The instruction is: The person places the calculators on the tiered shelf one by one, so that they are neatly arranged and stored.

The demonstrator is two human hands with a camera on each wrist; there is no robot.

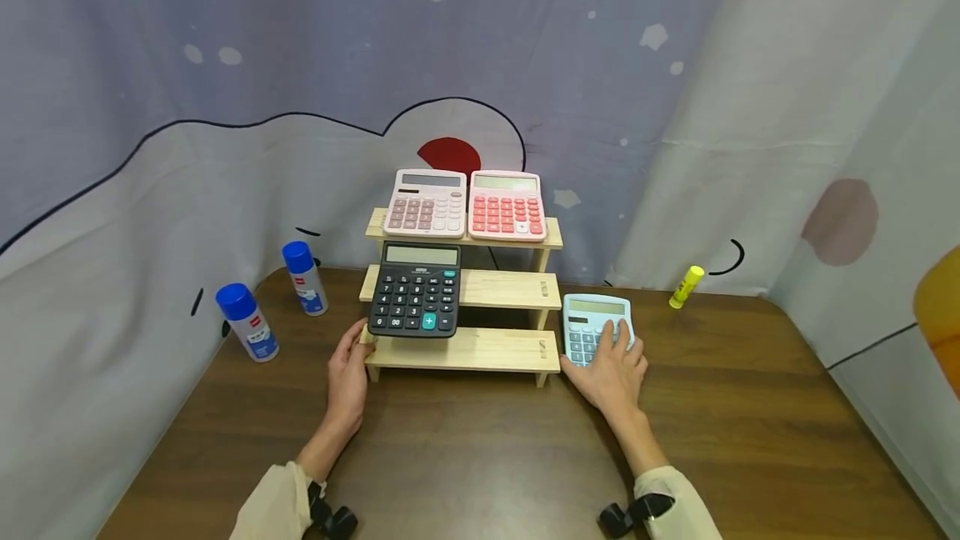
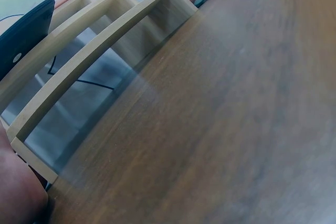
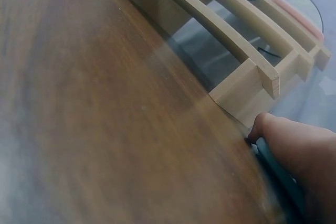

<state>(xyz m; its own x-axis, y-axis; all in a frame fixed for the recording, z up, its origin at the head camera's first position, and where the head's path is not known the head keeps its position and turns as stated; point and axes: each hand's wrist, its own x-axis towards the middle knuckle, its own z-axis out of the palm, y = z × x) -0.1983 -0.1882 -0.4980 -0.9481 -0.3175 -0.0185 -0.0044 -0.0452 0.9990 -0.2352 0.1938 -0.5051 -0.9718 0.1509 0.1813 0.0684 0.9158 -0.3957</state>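
A three-tier wooden shelf stand [image 1: 502,348] stands on the table. My left hand [image 1: 348,377] rests against the left end of its lowest tier; some fingertips are hidden there. A black calculator [image 1: 415,290] leans on the left part of the stand. My right hand [image 1: 613,369] holds a light blue calculator [image 1: 596,307] just right of the stand, fingers spread over its keys. The thumb [image 3: 262,124] is at the calculator's edge in the right wrist view. On the top tier, a white-pink calculator [image 1: 426,205] and a coral-keyed calculator [image 1: 507,207] sit side by side.
Two white bottles with blue caps, a nearer one [image 1: 247,323] and a farther one [image 1: 306,280], stand at the left. A yellow glue-stick-like tube [image 1: 686,288] stands at the back right. A patterned curtain [image 1: 300,48] hangs behind the brown table [image 1: 465,457].
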